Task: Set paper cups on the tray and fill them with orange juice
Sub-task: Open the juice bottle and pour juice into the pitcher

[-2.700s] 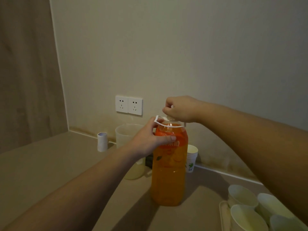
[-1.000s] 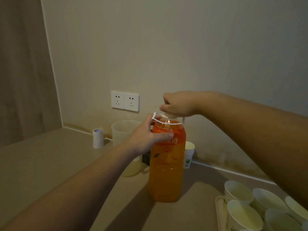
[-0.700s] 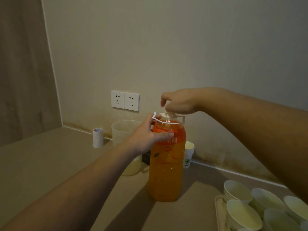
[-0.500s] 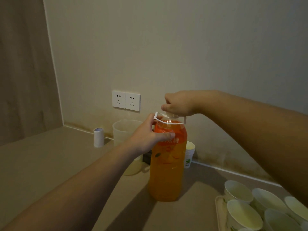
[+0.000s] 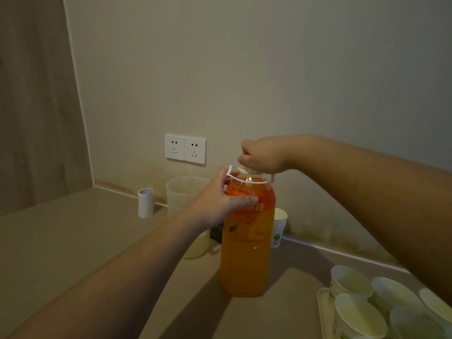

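Centrally, the orange juice bottle point(image 5: 247, 243) stands upright on the counter point(image 5: 73, 241). Left hand point(image 5: 220, 204) wraps the bottle's shoulder, apparently bracing it against twisting. Right hand point(image 5: 263, 156), fingers curled over the hidden cap, grips from above, evidently to unscrew it. Lower right: empty paper cups point(image 5: 352, 282) set on the tray point(image 5: 324, 314), awaiting juice; spare stacked cups point(image 5: 278, 226) stand behind the bottle.

dim beige wall point(image 5: 244, 69), twin sockets point(image 5: 185, 149), tan counter point(image 5: 61, 241)
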The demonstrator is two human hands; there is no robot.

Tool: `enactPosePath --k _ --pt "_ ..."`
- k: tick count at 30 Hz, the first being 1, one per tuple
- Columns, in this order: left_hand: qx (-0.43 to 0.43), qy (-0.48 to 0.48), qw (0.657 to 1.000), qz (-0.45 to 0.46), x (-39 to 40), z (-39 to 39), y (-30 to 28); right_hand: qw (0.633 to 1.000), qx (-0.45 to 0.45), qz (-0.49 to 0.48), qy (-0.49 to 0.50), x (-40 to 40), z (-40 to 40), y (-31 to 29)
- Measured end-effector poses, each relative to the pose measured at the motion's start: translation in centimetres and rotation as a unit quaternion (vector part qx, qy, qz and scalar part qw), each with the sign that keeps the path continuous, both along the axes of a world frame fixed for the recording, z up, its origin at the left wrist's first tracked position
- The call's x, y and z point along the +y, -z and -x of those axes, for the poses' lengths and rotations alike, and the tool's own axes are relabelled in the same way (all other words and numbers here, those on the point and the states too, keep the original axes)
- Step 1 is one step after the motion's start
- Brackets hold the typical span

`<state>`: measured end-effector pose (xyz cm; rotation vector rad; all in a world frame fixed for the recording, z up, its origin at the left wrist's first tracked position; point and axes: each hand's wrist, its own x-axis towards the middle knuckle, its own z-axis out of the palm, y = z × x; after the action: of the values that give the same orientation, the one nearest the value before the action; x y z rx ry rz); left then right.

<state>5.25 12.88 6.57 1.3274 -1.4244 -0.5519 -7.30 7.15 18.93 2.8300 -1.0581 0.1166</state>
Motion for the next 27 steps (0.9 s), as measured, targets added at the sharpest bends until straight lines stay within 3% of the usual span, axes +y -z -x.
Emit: enactPosePath --k 5,11,19,24,27 --pt "0.005 0.004 1.000 0.002 0.0 0.0 -0.2 0.999 0.025 -0.026 -0.013 -0.2 0.2 -0.8" --pt "-0.001 0.004 1.000 0.000 0.1 0.2 -0.2 0.999 0.007 0.031 0.014 -0.4 0.3 -0.2" --pt "0.000 0.004 1.000 0.001 0.2 0.2 -0.2 0.998 0.008 -0.066 -0.017 0.0 0.8 -1.5" --pt "-0.005 0.001 1.000 -0.001 0.3 0.3 -0.2 0.999 0.032 0.009 0.001 0.0 0.7 -0.9" --pt "-0.003 0.002 1.000 -0.003 0.3 0.3 -0.2 1.000 0.018 0.006 -0.022 0.1 1.1 -0.9"
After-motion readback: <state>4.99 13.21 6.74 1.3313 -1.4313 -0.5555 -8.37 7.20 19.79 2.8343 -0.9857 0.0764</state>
